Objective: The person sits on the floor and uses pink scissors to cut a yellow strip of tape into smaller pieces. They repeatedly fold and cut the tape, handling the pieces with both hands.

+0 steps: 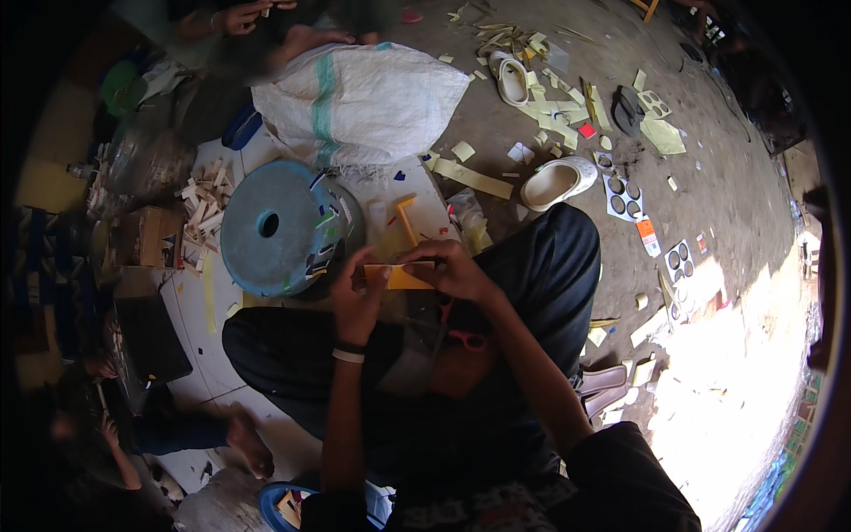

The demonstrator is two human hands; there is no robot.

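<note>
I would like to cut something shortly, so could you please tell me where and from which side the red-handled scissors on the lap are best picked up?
Probably by the red handle loops, coming from above with the right hand, which is nearest. The scissors lie flat on the dark trousers, loops toward the person's right and uncovered; the blades run left and are hard to make out. Both hands now hold a yellow card piece.

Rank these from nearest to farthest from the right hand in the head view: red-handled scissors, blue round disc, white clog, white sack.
From the right hand:
1. Red-handled scissors, just below it on the lap.
2. White clog, up and to the right on the floor.
3. Blue round disc, off to the left.
4. White sack, farthest, up and to the left.
</note>
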